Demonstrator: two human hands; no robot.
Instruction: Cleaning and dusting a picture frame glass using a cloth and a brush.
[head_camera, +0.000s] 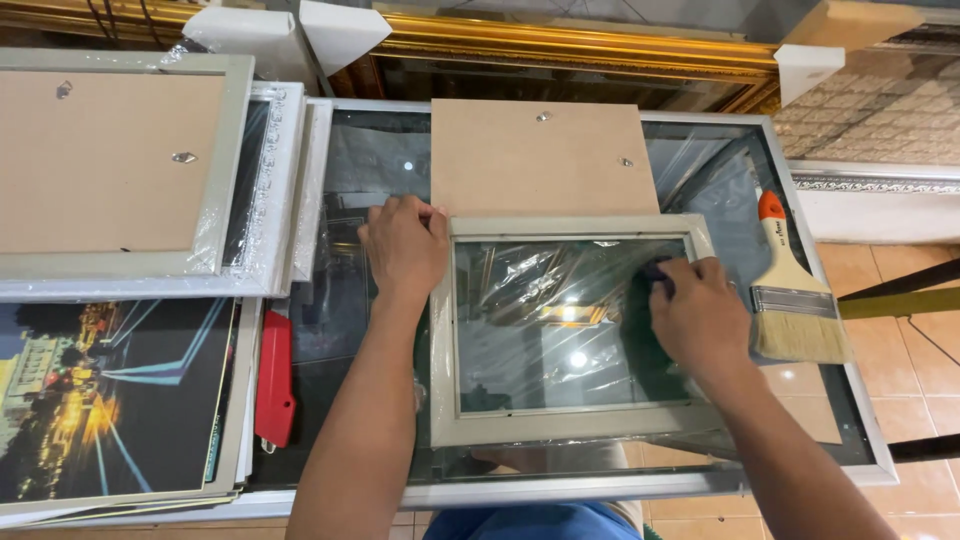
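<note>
While my left hand (403, 245) curls over the top left corner of the grey picture frame (570, 425), fingers bent and pressing it down, my right hand (700, 318) rests on the frame's glass by its right edge, pinching a dark cloth (655, 275). The frame lies near the glass tabletop's (380, 160) front edge, with a paintbrush (793, 290) just right of it.

Frames laid out across the glass table

We see the small frame (570, 335) on the table (850, 400), a backing board (540, 155) behind it, a brush (795, 290) to its right, a cutter (275, 380) to its left, and stacked frames (130, 170) further left above a print (100, 400).
</note>
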